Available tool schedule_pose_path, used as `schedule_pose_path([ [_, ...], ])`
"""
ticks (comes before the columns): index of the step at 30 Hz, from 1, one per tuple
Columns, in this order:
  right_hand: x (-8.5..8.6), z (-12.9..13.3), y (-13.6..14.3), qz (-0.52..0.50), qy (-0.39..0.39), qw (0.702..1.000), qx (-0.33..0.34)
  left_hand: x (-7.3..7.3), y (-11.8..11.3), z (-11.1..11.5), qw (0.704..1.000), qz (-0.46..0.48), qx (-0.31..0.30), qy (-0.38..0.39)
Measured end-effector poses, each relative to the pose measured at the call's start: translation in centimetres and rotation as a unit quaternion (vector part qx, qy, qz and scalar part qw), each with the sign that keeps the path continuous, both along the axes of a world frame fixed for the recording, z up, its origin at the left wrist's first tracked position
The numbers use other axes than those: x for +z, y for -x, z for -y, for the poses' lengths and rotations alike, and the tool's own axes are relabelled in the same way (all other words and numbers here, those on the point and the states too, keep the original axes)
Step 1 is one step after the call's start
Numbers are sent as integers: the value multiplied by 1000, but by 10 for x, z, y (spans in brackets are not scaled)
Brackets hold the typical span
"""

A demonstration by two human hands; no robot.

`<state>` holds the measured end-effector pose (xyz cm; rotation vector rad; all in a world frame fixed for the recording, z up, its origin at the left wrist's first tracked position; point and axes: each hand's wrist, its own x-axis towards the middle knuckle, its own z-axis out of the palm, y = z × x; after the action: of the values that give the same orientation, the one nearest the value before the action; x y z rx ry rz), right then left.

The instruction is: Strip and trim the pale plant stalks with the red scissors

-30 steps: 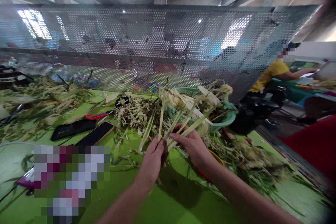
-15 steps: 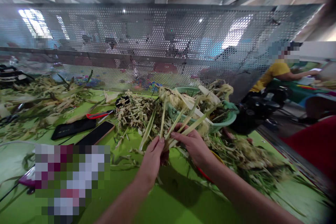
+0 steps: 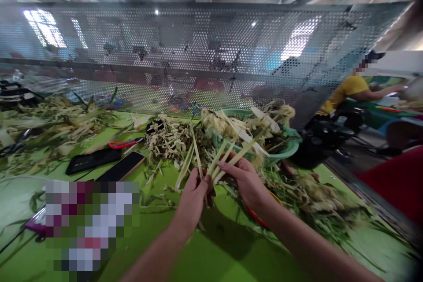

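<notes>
Bare hands (image 3: 247,179), bare forearms (image 3: 306,240)

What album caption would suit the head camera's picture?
Left hand and right hand hold pale plant strips above a green table, near a heaped basket.

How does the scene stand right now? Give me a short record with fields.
Left hand: holding long, flat, pale-green plant strips
Right hand: holding the same strips, which fan out away from the wearer
Beyond the hands: round green plastic basket, heaped with pale stringy fibres
Left side: flat black rectangular phone; slim red-and-black cutter
Surface: smooth bright-green tabletop
Background: grey perforated panel; person in yellow shirt, right
</notes>
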<state>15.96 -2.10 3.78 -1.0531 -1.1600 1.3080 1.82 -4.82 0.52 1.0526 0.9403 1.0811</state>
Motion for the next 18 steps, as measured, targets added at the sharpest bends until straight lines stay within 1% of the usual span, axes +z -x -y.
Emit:
schedule_pose_path([
  [4,-2,-2,0,17,-5,1000,-3,-2,0,-1,1000,-5,-4,-20],
  [8,-4,-2,0,3,1,1000,1,-7,-2,-4,1000,12,-10,-23],
  [11,-4,-2,-1,-2,1,1000,8,-7,-2,-4,999,22,-13,-23],
  [14,-3,-1,0,-1,-3,1000,14,-5,-2,-3,999,28,-15,-14],
  [18,-2,-2,0,25,-14,1000,-10,-5,-2,-3,1000,13,-21,9],
])
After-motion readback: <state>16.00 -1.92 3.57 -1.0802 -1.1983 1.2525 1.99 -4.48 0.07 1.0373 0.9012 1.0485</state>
